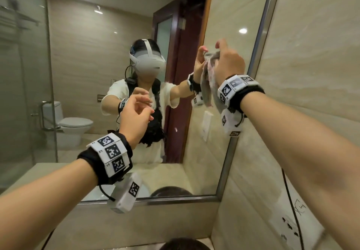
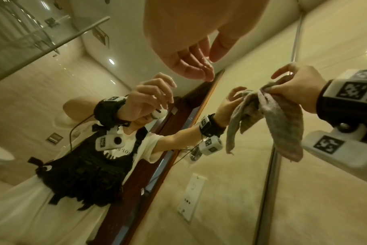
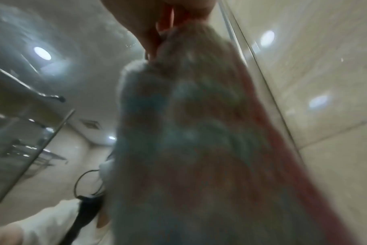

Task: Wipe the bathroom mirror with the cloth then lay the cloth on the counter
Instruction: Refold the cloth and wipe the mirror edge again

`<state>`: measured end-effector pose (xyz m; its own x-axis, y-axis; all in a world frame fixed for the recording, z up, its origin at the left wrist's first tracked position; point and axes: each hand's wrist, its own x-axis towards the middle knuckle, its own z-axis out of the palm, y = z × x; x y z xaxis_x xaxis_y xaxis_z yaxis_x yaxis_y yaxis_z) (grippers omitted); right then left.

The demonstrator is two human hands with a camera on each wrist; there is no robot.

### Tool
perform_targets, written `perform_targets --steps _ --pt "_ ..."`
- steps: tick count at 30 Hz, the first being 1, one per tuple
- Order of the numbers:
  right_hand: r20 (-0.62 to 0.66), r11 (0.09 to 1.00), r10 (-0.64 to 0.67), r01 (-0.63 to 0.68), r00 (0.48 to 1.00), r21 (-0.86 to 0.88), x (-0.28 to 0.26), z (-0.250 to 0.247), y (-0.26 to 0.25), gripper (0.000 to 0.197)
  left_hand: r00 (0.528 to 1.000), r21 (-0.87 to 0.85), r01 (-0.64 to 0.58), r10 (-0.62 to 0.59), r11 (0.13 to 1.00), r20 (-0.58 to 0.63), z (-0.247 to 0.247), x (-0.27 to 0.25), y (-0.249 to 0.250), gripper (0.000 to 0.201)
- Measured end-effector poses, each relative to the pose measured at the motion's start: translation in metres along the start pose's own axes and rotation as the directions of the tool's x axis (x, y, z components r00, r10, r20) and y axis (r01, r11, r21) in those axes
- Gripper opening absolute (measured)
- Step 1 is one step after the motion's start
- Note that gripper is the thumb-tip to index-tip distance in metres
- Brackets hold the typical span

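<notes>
The big wall mirror (image 1: 87,54) fills the head view, edged by a steel frame (image 1: 224,171). My right hand (image 1: 224,54) is raised near the mirror's right edge and grips a bunched grey-and-pink cloth (image 1: 212,74) against or very close to the glass. The cloth's loose ends hang down past my wrist. The left wrist view shows the same right hand (image 2: 293,87) pinching the top of the cloth (image 2: 283,126). In the right wrist view the blurred cloth (image 3: 199,132) covers most of the picture. My left hand (image 1: 144,107) hovers before the glass lower left, fingers loosely curled and holding nothing (image 2: 191,63).
A beige tiled wall meets the mirror on the right and carries a wall socket (image 1: 292,228) with a black cable (image 1: 290,201). A dark round object (image 1: 183,245) sits at the bottom edge. Toilet, glass shower screen and door appear only as reflections.
</notes>
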<state>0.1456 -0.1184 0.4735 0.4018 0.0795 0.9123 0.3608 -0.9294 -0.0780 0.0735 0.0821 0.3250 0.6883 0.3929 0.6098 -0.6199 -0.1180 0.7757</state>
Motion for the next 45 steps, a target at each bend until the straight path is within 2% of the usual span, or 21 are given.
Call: perform_targets --steps 3,6,8,10,12,15,20,23,28,32,37,41,45 --pt "-0.042 0.997 -0.074 0.075 0.996 0.014 0.013 0.001 0.003 0.029 1.000 0.010 -0.016 0.016 1.000 -0.006 -0.006 -0.002 0.006 0.029" --pt "0.050 0.951 -0.179 0.186 0.982 -0.245 0.013 0.010 0.006 0.047 0.999 0.033 -0.035 0.035 0.999 -0.015 -0.011 -0.003 0.010 0.032" --pt "0.122 0.887 -0.201 0.233 0.972 -0.398 0.011 0.013 0.008 0.057 0.999 0.041 -0.035 0.036 0.999 -0.025 -0.015 -0.002 0.012 0.032" --pt "0.168 0.847 -0.187 0.246 0.968 -0.471 0.014 0.013 0.012 0.064 0.999 0.038 -0.035 0.036 0.999 -0.035 -0.018 -0.001 0.013 0.032" --pt "0.222 0.876 -0.171 0.252 0.960 -0.412 0.023 0.015 0.017 0.065 0.999 0.033 -0.031 0.032 0.999 -0.041 -0.021 0.001 0.013 0.032" --pt "0.327 0.953 -0.116 0.198 0.938 -0.230 0.039 0.012 0.019 0.068 0.998 0.046 -0.013 0.015 0.999 -0.054 -0.024 0.005 0.011 0.031" --pt "0.270 0.981 -0.054 0.101 0.961 -0.164 0.033 0.020 0.009 0.072 0.998 0.061 -0.005 0.009 0.998 -0.055 -0.025 0.003 0.000 0.030" --pt "0.235 0.990 -0.014 0.047 0.972 -0.135 0.001 0.034 0.005 0.071 0.998 0.066 0.025 -0.021 0.998 -0.061 -0.028 -0.002 -0.011 0.031" --pt "0.255 0.981 -0.029 0.076 0.967 -0.177 -0.084 0.067 0.018 0.071 0.993 0.097 0.103 -0.096 0.990 -0.073 -0.030 -0.019 -0.039 0.033" --pt "0.342 0.987 0.063 -0.007 0.938 -0.163 -0.161 0.098 0.030 0.073 0.986 0.106 0.159 -0.152 0.982 -0.064 -0.028 -0.048 -0.063 0.034" --pt "0.445 0.981 0.180 -0.127 0.877 -0.146 -0.253 0.133 0.039 0.071 0.961 0.158 0.275 -0.267 0.948 -0.076 -0.039 -0.090 -0.103 0.023" --pt "0.491 0.980 0.198 -0.172 0.849 -0.097 -0.316 0.158 0.033 0.068 0.940 0.202 0.340 -0.325 0.918 -0.102 -0.058 -0.118 -0.128 0.025" --pt "0.527 0.983 0.181 -0.145 0.830 -0.110 -0.360 0.174 0.024 0.069 0.922 0.245 0.385 -0.362 0.890 -0.137 -0.083 -0.137 -0.146 0.026"
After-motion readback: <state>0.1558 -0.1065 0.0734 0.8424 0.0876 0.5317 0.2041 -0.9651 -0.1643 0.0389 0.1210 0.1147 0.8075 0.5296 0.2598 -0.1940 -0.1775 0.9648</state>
